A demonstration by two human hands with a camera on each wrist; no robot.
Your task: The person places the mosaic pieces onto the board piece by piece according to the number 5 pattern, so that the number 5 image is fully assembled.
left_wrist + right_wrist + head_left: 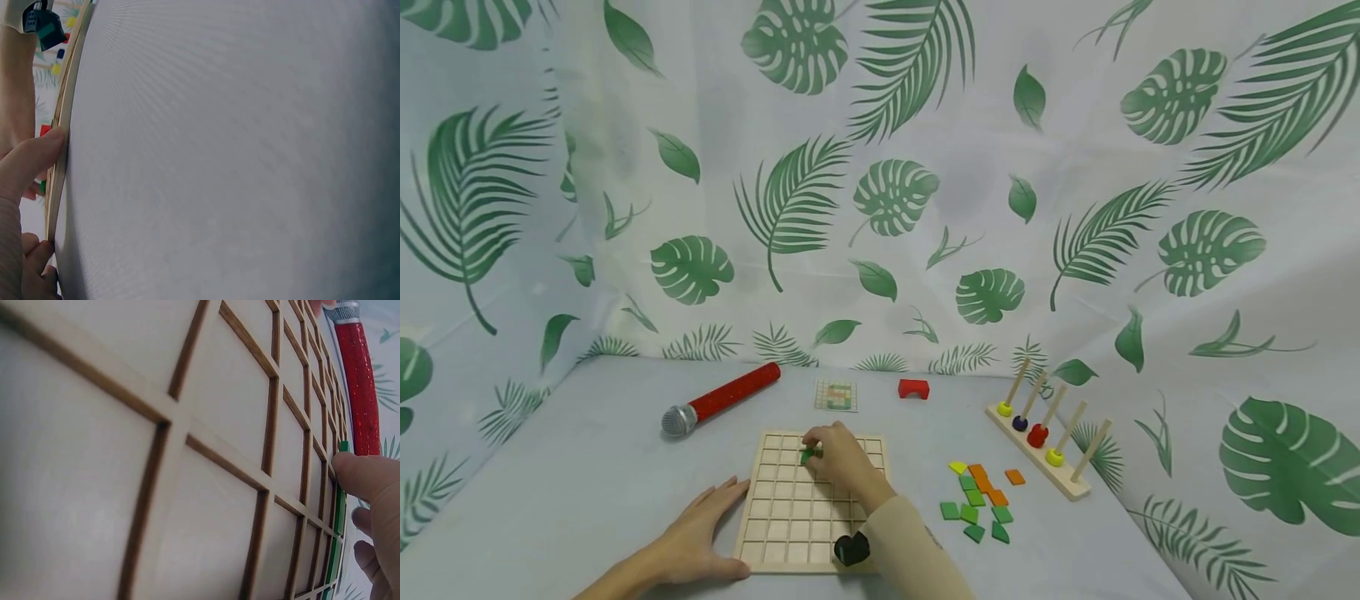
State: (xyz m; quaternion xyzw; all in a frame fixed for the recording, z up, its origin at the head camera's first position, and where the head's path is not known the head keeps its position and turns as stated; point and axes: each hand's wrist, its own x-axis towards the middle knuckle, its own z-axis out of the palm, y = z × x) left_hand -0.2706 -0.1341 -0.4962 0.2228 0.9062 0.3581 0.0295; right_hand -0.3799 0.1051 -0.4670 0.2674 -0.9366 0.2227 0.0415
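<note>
A wooden grid board (790, 508) lies on the table in the head view. At its upper middle my right hand (841, 460) pinches a small green tile (344, 446) between thumb and fingers. More green tiles (339, 512) sit in grid squares just beside that hand in the right wrist view; the fingers partly cover this spot from above. My left hand (703, 533) rests along the board's left side, fingers spread and relaxed. Its thumb (47, 150) touches the board's edge in the left wrist view.
Loose green, orange and yellow tiles (970, 496) lie right of the board. Behind it are a red microphone (733, 393), a patterned card (836, 396) and a red arch block (913, 388). A peg stand (1045, 454) with coloured beads stands at the right.
</note>
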